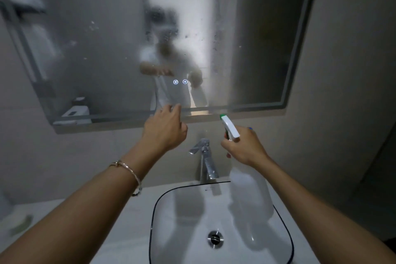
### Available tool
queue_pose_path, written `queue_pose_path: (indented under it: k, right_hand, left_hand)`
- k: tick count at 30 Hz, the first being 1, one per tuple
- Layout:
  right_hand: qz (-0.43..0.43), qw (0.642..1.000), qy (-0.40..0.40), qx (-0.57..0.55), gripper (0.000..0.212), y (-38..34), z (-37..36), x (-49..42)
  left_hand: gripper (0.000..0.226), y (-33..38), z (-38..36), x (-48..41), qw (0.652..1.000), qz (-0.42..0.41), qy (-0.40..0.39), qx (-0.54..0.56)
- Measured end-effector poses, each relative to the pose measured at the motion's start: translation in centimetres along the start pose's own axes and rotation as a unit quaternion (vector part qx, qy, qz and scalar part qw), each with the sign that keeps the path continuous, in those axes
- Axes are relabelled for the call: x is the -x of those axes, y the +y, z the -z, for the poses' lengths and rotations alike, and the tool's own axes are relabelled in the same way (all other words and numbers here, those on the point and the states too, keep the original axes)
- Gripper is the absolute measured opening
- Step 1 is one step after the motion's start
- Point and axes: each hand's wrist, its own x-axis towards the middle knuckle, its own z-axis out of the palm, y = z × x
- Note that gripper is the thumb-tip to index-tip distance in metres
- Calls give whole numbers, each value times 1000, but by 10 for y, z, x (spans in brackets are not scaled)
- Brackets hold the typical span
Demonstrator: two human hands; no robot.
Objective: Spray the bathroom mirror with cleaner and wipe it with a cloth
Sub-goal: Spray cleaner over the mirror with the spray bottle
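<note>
Mirror glass (107, 49) fills the wall above the basin, set in a pale frame, and a grey haze with scattered droplets covers most of it, so our own reflection shows only as a blurred figure at its centre. Two small lit touch icons (180, 82) glow side by side low on the glass. Our right hand (246, 148) grips the spray bottle (250, 191) by its neck, fingers curled round it just under the white trigger head, whose green nozzle tip points up toward the mirror's bottom edge. The bottle's clear body hangs below our hand, over the right side of the basin and near the faucet. Our left hand (165, 130) reaches to the mirror's lower frame with its fingers loosely bent and holding nothing; we cannot tell whether the fingertips touch the frame. A thin bracelet (128, 171) circles our left wrist. Between our two hands stands a chrome faucet (204, 158), its lever tilted to the left. Below it lies a white rounded-square basin (182, 210) with a dark rim line and a metal drain (215, 238), sunk into a pale counter (132, 210).
</note>
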Motion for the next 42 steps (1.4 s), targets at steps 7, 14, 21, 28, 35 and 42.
queue_pose_path:
  k: [7, 14, 21, 28, 35, 42]
  right_hand:
    - [31, 998, -56, -21, 15, -49, -37, 2]
    - [16, 998, -58, -15, 16, -80, -91, 1]
    - [69, 995, -55, -43, 17, -121, -117, 2]
    - [60, 994, -80, -36, 15, -137, -171, 12]
    - [68, 987, -99, -107, 19, -160, -197, 11]
    - [73, 990, -93, -73, 18, -190, -235, 10]
  left_hand:
    - [49, -49, 4, 11, 1000, 25, 1, -2]
    - [51, -96, 11, 31, 999, 51, -1, -5]
    - [51, -138, 19, 47, 994, 107, -25, -22]
    - [52, -177, 24, 65, 990, 136, -33, -30]
    - [50, -213, 33, 75, 987, 152, -24, -40]
    - [47, -252, 49, 86, 986, 161, -7, -47]
